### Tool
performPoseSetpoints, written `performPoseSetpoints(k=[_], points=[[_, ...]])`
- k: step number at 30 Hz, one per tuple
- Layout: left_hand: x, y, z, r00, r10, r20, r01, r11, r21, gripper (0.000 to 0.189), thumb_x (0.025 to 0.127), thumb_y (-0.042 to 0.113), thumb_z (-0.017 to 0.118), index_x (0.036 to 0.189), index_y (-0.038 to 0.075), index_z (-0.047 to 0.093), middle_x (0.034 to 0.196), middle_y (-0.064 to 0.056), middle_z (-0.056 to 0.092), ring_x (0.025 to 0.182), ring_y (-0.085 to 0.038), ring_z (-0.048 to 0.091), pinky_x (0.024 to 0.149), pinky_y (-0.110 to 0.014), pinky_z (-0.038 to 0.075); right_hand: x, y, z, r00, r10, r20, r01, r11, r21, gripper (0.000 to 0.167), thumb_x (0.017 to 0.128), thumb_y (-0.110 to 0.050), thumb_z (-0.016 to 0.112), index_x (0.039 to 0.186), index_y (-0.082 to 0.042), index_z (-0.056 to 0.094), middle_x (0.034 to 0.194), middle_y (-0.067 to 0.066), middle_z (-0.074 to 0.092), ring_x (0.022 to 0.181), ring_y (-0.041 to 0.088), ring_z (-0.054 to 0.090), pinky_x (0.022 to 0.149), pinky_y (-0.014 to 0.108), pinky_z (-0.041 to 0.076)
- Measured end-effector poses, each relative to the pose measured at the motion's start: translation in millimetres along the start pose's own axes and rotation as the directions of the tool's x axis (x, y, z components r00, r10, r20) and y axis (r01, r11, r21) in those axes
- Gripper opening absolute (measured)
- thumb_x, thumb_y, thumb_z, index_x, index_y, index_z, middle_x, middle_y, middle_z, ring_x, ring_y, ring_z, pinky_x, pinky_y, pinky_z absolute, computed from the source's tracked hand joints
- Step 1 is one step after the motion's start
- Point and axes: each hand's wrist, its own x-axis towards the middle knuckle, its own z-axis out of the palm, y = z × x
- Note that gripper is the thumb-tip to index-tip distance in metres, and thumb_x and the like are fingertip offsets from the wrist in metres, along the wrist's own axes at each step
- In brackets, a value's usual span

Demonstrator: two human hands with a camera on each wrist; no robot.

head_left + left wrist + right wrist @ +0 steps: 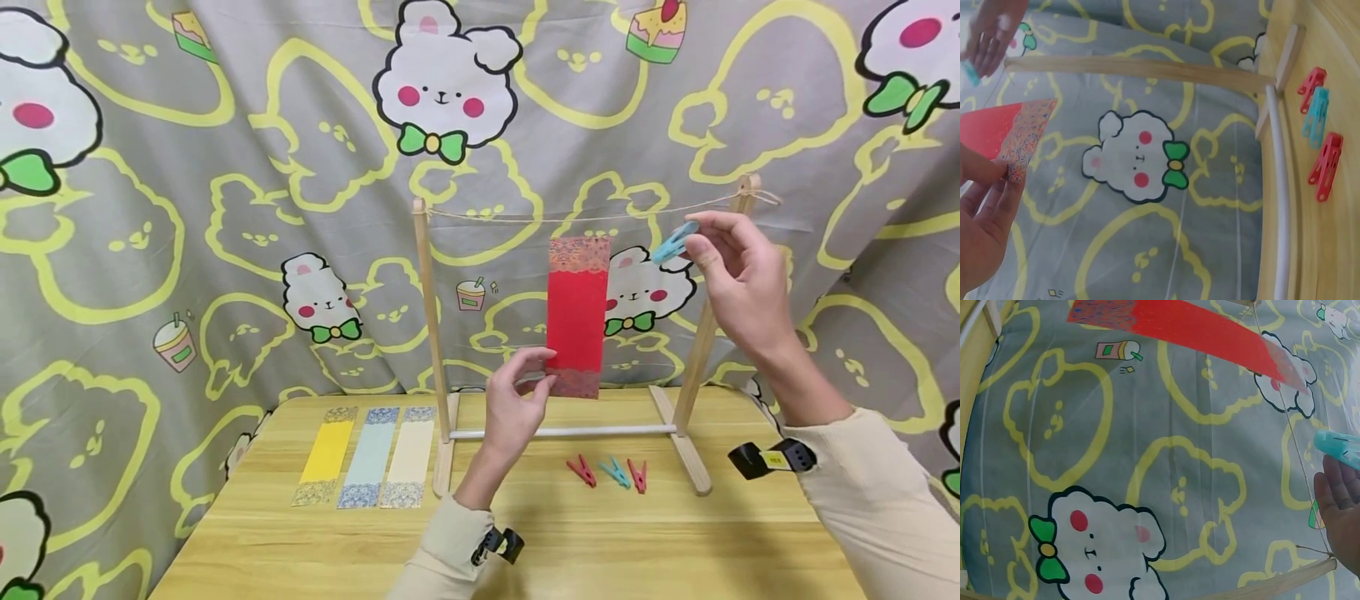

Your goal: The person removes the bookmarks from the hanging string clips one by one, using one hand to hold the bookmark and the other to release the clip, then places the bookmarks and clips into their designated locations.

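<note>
My left hand (517,400) pinches the lower left edge of a red paper strip (576,321) with patterned ends. The strip stands upright in the air, its top just below the string (600,218) of a wooden frame. Up near the frame's right post, my right hand (746,279) holds a light blue clothespin (675,242) between thumb and fingers, to the right of the strip. In the right wrist view the blue clothespin (1338,447) appears at the right edge, beside the string (1294,434). Part of the left hand (985,219) shows in the left wrist view, gripping the strip's patterned end (1027,134).
Yellow (326,457), light blue (369,457) and cream (408,457) strips lie on the table's left. Two red clothespins and a blue clothespin (615,472) lie in front of the frame's white crossbar (585,432). A patterned curtain (330,233) hangs behind.
</note>
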Motion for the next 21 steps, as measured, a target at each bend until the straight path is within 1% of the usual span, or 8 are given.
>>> performPoseSetpoints(k=[2,6,9,12,16,19,21], points=[[-1.1,0.3,-2.5,1.000,-0.005,-0.004,0.005,1.000,0.004,0.029,0.082,-0.027,0.067,0.108,-0.014,0.066,0.101,-0.028,0.072,0.088,-0.045,0.071,0.077,-0.052,0.062,-5.0,2.5,-0.1,1.000,0.006,0.000,-0.006,1.000,-0.016,0.030,0.100,0.002,0.060,0.130,0.005,0.062,0.107,0.003,0.068,0.099,0.010,0.068,0.092,0.015,0.052],[-2.9,1.0,-8.3,1.000,-0.020,-0.010,0.020,1.000,0.001,0.030,0.082,-0.027,0.066,0.108,-0.014,0.066,0.102,-0.029,0.071,0.088,-0.046,0.070,0.077,-0.054,0.061,-13.6,6.6,-0.1,1.000,0.019,-0.003,-0.019,1.000,0.008,0.031,0.100,0.003,0.059,0.131,0.005,0.062,0.109,0.004,0.067,0.101,0.011,0.067,0.094,0.015,0.051],[-3.4,1.7,-12.5,1.000,-0.028,-0.008,0.028,1.000,-0.002,0.030,0.082,-0.028,0.065,0.109,-0.014,0.066,0.102,-0.029,0.071,0.089,-0.046,0.070,0.078,-0.054,0.061,-17.8,8.9,0.6,1.000,0.005,-0.011,-0.004,0.999,0.044,0.031,0.100,0.006,0.058,0.131,0.007,0.061,0.110,0.005,0.067,0.102,0.012,0.066,0.095,0.016,0.051],[-4.1,0.6,-16.5,1.000,-0.030,-0.007,0.030,0.999,0.011,0.030,0.082,-0.027,0.065,0.109,-0.013,0.066,0.102,-0.028,0.071,0.089,-0.045,0.070,0.078,-0.053,0.062,-21.5,10.5,2.0,1.000,-0.015,-0.019,0.016,1.000,0.025,0.031,0.100,0.008,0.058,0.131,0.008,0.061,0.109,0.005,0.066,0.101,0.011,0.066,0.094,0.015,0.051],[-5.8,-13.4,-20.9,1.000,-0.022,-0.020,0.022,0.999,0.031,0.032,0.082,-0.027,0.066,0.111,-0.012,0.066,0.103,-0.027,0.071,0.090,-0.043,0.070,0.076,-0.053,0.062,-26.3,11.5,4.7,0.999,-0.020,-0.025,0.019,0.999,-0.026,0.032,0.099,0.007,0.058,0.131,0.008,0.061,0.108,0.004,0.066,0.099,0.011,0.065,0.093,0.015,0.051],[-6.8,-26.7,-24.3,0.999,-0.020,-0.034,0.021,0.999,0.046,0.034,0.083,-0.025,0.068,0.112,-0.009,0.067,0.104,-0.023,0.072,0.090,-0.039,0.071,0.075,-0.052,0.062,-29.0,11.6,6.8,1.000,-0.018,-0.026,0.017,0.999,-0.039,0.031,0.100,0.005,0.058,0.131,0.008,0.061,0.107,0.005,0.065,0.096,0.011,0.065,0.091,0.015,0.051],[-6.8,-31.4,-27.3,0.999,-0.019,-0.039,0.021,0.998,0.054,0.035,0.084,-0.022,0.070,0.114,-0.004,0.069,0.105,-0.019,0.074,0.090,-0.035,0.072,0.075,-0.048,0.063,-29.8,10.8,7.8,0.999,-0.023,-0.026,0.022,0.999,-0.037,0.031,0.100,0.005,0.058,0.131,0.009,0.060,0.106,0.005,0.064,0.095,0.011,0.064,0.088,0.014,0.051]])
